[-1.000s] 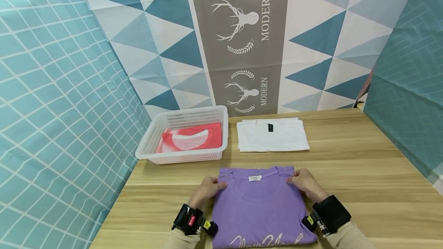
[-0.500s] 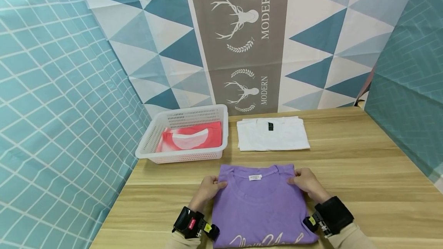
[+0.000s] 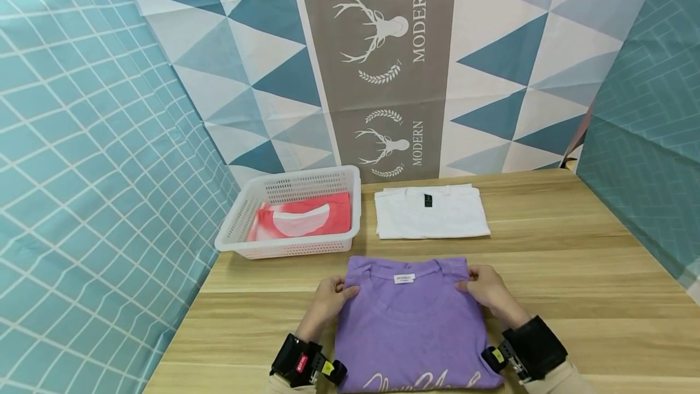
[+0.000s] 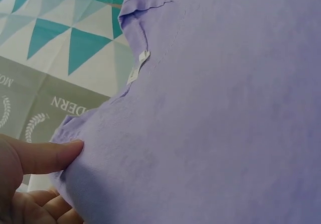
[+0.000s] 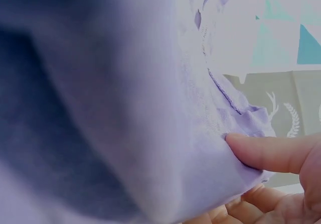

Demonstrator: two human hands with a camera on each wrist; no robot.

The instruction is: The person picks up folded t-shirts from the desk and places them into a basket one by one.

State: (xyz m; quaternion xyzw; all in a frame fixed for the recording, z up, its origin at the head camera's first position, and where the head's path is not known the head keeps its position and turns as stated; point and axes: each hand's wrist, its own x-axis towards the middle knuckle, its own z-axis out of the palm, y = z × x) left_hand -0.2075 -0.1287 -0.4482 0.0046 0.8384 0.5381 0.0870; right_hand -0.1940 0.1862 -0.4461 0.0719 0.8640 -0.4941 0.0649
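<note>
1. A purple shirt point(image 3: 410, 336), folded into a rough rectangle, is on the table point(image 3: 579, 272) right in front of the person, its neckline toward the back and pale script lettering along the near edge.
2. The left hand point(image 3: 330, 297) has hold of the shirt's left side near the far corner. Its thumb point(image 4: 52, 156) lies on top of the cloth and its other fingers point(image 4: 45, 206) are curled at the edge and underneath, so the fabric is pinched between them.
3. The right hand point(image 3: 489, 290) grips the matching spot on the right side, thumb point(image 5: 268, 151) above, fingers bent below.
4. So the shirt lies between the two hands, with most of its body stretching from the fingers back toward the person. I can't tell whether its far edge is raised off the table.
5. The neckline with its small white label point(image 3: 404, 278) sits midway between the hands, touched by neither.
6. Beyond the shirt, well apart from the fingers, a folded white shirt point(image 3: 432, 221) lies flat on the table. To its left stands a white basket point(image 3: 295, 244) with a folded red-and-white garment point(image 3: 338, 217) inside.
</note>
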